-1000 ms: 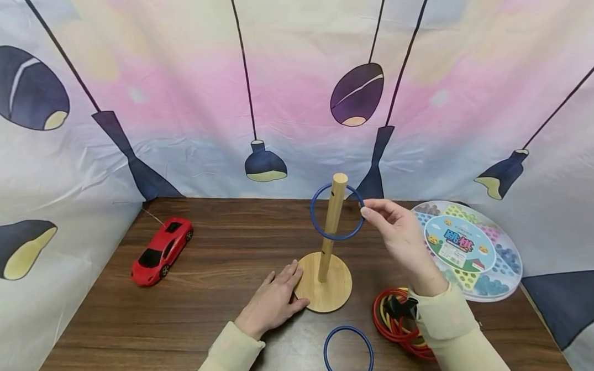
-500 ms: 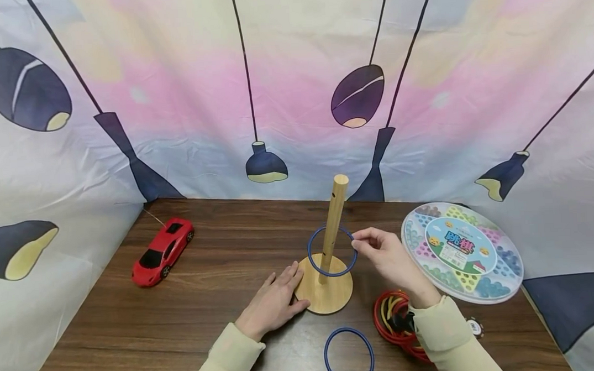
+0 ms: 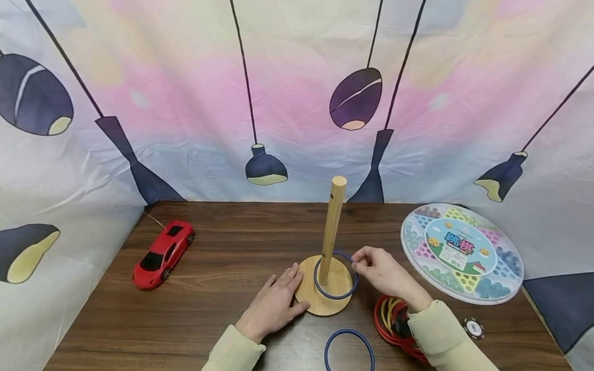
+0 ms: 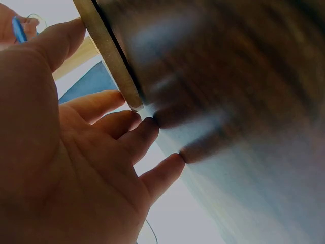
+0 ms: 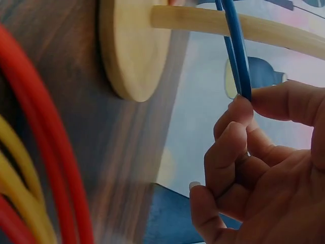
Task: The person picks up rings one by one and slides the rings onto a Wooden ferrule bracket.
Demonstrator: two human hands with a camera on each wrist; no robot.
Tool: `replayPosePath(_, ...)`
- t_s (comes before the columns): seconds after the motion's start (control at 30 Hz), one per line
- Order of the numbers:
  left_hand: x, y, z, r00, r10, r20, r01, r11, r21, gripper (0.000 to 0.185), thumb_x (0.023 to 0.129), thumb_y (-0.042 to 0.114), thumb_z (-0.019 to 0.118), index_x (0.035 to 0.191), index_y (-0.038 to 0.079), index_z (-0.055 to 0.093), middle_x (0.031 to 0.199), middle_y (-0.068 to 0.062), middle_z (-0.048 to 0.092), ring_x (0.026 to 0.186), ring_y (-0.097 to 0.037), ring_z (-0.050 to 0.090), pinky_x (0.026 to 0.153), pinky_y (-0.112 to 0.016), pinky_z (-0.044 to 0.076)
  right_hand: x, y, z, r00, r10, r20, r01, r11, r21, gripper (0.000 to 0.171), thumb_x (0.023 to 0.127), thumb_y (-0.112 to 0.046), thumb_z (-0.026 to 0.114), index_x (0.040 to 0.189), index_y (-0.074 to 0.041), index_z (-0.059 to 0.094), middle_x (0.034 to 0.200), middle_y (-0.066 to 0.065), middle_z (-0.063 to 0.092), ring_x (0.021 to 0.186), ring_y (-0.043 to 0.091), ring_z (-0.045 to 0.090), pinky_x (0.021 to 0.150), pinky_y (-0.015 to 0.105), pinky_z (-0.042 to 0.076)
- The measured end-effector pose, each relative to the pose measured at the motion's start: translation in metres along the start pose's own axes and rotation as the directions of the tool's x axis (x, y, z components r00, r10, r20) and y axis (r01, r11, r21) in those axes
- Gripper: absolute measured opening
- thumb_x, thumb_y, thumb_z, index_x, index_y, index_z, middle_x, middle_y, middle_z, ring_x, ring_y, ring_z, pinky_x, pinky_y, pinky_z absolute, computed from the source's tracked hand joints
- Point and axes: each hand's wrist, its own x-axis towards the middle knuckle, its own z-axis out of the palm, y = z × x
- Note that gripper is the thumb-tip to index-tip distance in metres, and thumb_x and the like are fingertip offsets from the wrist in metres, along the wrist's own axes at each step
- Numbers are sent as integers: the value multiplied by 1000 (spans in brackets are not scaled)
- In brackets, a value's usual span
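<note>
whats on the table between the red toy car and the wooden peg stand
Only bare wooden table lies between the red toy car and the wooden peg stand; the left hand rests nearer the camera, at the stand's base. The head view shows this.

Blue ring (image 3: 335,276) threaded over wooden peg stand (image 3: 329,245), low near the disc base.
Thin, glossy blue hoop, encircling the upright round post, tilted slightly, pinched at its 3 o'clock edge between thumb and fingertip of right hand (image 3: 383,276); seen edge-on from the right wrist (image 5: 234,48), just short of the base. Pale wood stand: flat round disc with one tall dowel rising from its centre, small hole near the top, standing on the dark table; disc's 9 o'clock rim touched by straight fingers of left hand (image 3: 274,304).
</note>
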Motion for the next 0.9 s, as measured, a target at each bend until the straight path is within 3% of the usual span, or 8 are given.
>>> replayPosePath(0.43,0,0,0,1000,-2,2,2,1000,-5,72,94,45,61,147,1,41,154,-16,32,140,-28,34,110,-56,29,3,13,10,999,19,32,-18,999,-51,11,94,-7,58,101,-2,65,77,1,58,67,14,52,62,29,44)
replayPosePath(0.9,0,0,0,1000,-1,-6,1,1000,-4,72,94,46,60,147,1,41,155,-16,32,140,-29,34,110,-56,29,4,15,22,998,64,-17,-65,988,-139,16,90,-8,65,105,-7,64,69,-2,54,57,13,50,54,28,42)
